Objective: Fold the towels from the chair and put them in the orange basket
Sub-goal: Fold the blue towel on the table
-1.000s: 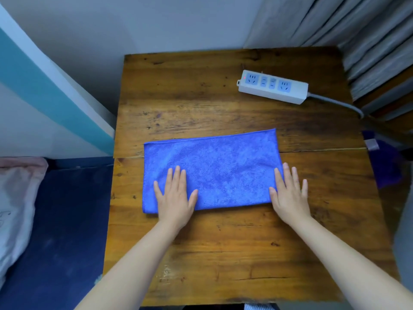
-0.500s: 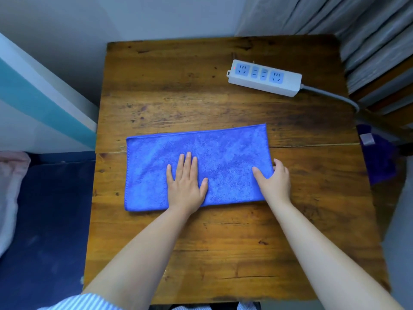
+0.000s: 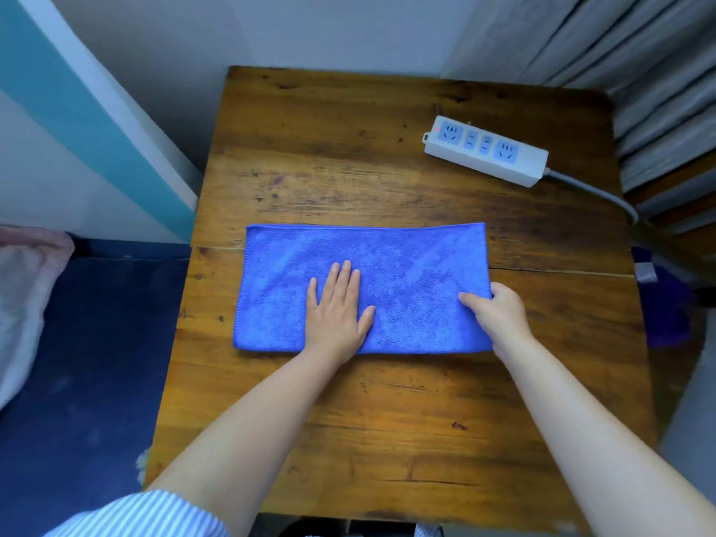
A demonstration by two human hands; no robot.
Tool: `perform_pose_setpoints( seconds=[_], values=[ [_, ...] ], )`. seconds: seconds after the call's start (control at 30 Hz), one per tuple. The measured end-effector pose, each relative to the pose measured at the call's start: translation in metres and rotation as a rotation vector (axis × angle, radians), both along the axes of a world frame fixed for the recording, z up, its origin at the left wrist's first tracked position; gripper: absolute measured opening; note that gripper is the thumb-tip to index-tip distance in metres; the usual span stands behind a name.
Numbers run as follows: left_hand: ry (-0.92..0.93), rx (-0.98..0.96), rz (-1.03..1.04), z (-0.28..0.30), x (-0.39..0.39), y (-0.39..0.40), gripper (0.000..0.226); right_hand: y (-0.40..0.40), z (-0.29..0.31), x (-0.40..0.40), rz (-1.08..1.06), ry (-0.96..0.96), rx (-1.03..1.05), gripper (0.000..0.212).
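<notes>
— Towels: how many can you count?

— One blue towel (image 3: 387, 273), folded into a long rectangle, lying flat across the middle of the wooden table (image 3: 348, 401). A purple cloth (image 3: 664, 308) shows past the table's right edge; whether that is a towel I cannot tell.

— And the hands?

— Two. The left hand (image 3: 337, 308) lies palm down on the towel near its front edge, fingers straight and close together, thumb spread to the side. The right hand (image 3: 498, 310) is curled at the towel's right end, thumb on top, pinching that edge.

— Anything else on the table?

— One white power strip (image 3: 486, 151) at the back right, well apart from the towel.
</notes>
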State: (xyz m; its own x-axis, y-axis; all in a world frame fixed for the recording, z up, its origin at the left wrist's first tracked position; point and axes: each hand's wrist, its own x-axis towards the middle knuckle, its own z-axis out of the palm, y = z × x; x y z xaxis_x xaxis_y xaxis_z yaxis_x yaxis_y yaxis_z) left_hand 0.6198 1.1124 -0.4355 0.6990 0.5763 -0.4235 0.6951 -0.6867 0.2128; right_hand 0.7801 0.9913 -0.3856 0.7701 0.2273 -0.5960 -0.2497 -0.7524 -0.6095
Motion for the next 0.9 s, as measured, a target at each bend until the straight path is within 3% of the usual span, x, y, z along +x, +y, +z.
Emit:
perform_pose_setpoints(
  seconds=[0.1,0.23,0.3,0.5,0.67,0.8,0.9],
  values=[
    [-0.076,-0.016,0.115,0.01,-0.018,0.008,0.079,0.015,0.023,-0.009,0.205,-0.223,-0.115,0.006],
    [-0.143,0.022,0.284,0.023,-0.06,0.03,0.056,0.057,0.055,-0.045,0.399,-0.381,-0.083,0.006],
    [-0.18,0.057,0.357,0.028,-0.085,0.042,0.046,0.084,0.06,-0.073,0.468,-0.363,-0.002,0.015],
    [-0.171,0.077,0.604,0.038,-0.158,0.062,0.049,0.125,0.039,-0.147,0.671,-0.046,0.171,0.031],
    [-0.172,-0.03,0.661,0.037,-0.171,0.052,0.045,0.098,0.021,-0.142,0.709,-0.235,0.118,0.026],
    [-0.272,-0.105,0.604,0.04,-0.149,0.043,0.065,0.076,0.016,-0.131,0.842,-0.465,0.071,0.028],
    [-0.267,-0.191,0.599,0.042,-0.121,0.045,0.039,0.061,0.004,-0.124,0.969,-0.571,0.001,0.033]
  ],
)
